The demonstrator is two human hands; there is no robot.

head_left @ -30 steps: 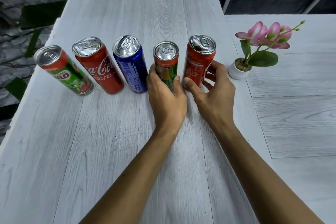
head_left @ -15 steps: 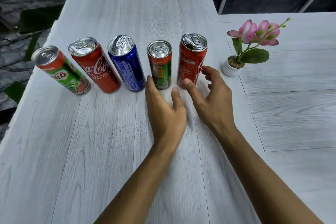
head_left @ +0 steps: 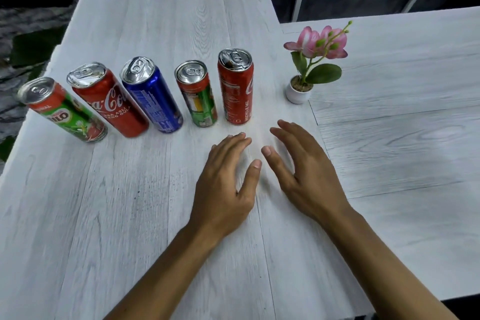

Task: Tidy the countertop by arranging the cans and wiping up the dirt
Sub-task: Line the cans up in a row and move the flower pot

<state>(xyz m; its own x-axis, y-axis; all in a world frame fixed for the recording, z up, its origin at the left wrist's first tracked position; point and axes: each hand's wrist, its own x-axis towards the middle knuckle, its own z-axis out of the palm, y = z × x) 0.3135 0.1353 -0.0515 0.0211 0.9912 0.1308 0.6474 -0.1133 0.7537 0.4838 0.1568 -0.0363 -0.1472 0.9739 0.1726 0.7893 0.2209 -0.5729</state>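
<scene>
White woodgrain countertop (head_left: pixel 104 228) holds one row of five: we count Milo can (head_left: pixel 65 112), Coca-Cola can (head_left: pixel 111 104), blue can (head_left: pixel 153 99), green can (head_left: pixel 198 96), red can (head_left: pixel 236 91), all standing on end, tops up. One potted flower (head_left: pixel 298 91) stands right of them. Our left hand (head_left: pixel 223 189) and right hand (head_left: pixel 306 176) spread open before the row, gripping nothing.

The green and red aluminium can (head_left: pixel 65 112) at the row's left end shows "ILO" in white letters, its first letter hidden by the curve, and "INAL" on the red band below the rim. The tall red aluminium can (head_left: pixel 111 104) beside it carries the white script "Coca-Co" above the capitals "ASA ASLI" and "ANG GULA". The small white print on the blue aluminium can (head_left: pixel 153 99) is too fine to read, as is the short red and green can (head_left: pixel 198 96). The right-hand red can (head_left: pixel 236 91) has vertical lettering, apparently "RECYCLE ME".
</scene>
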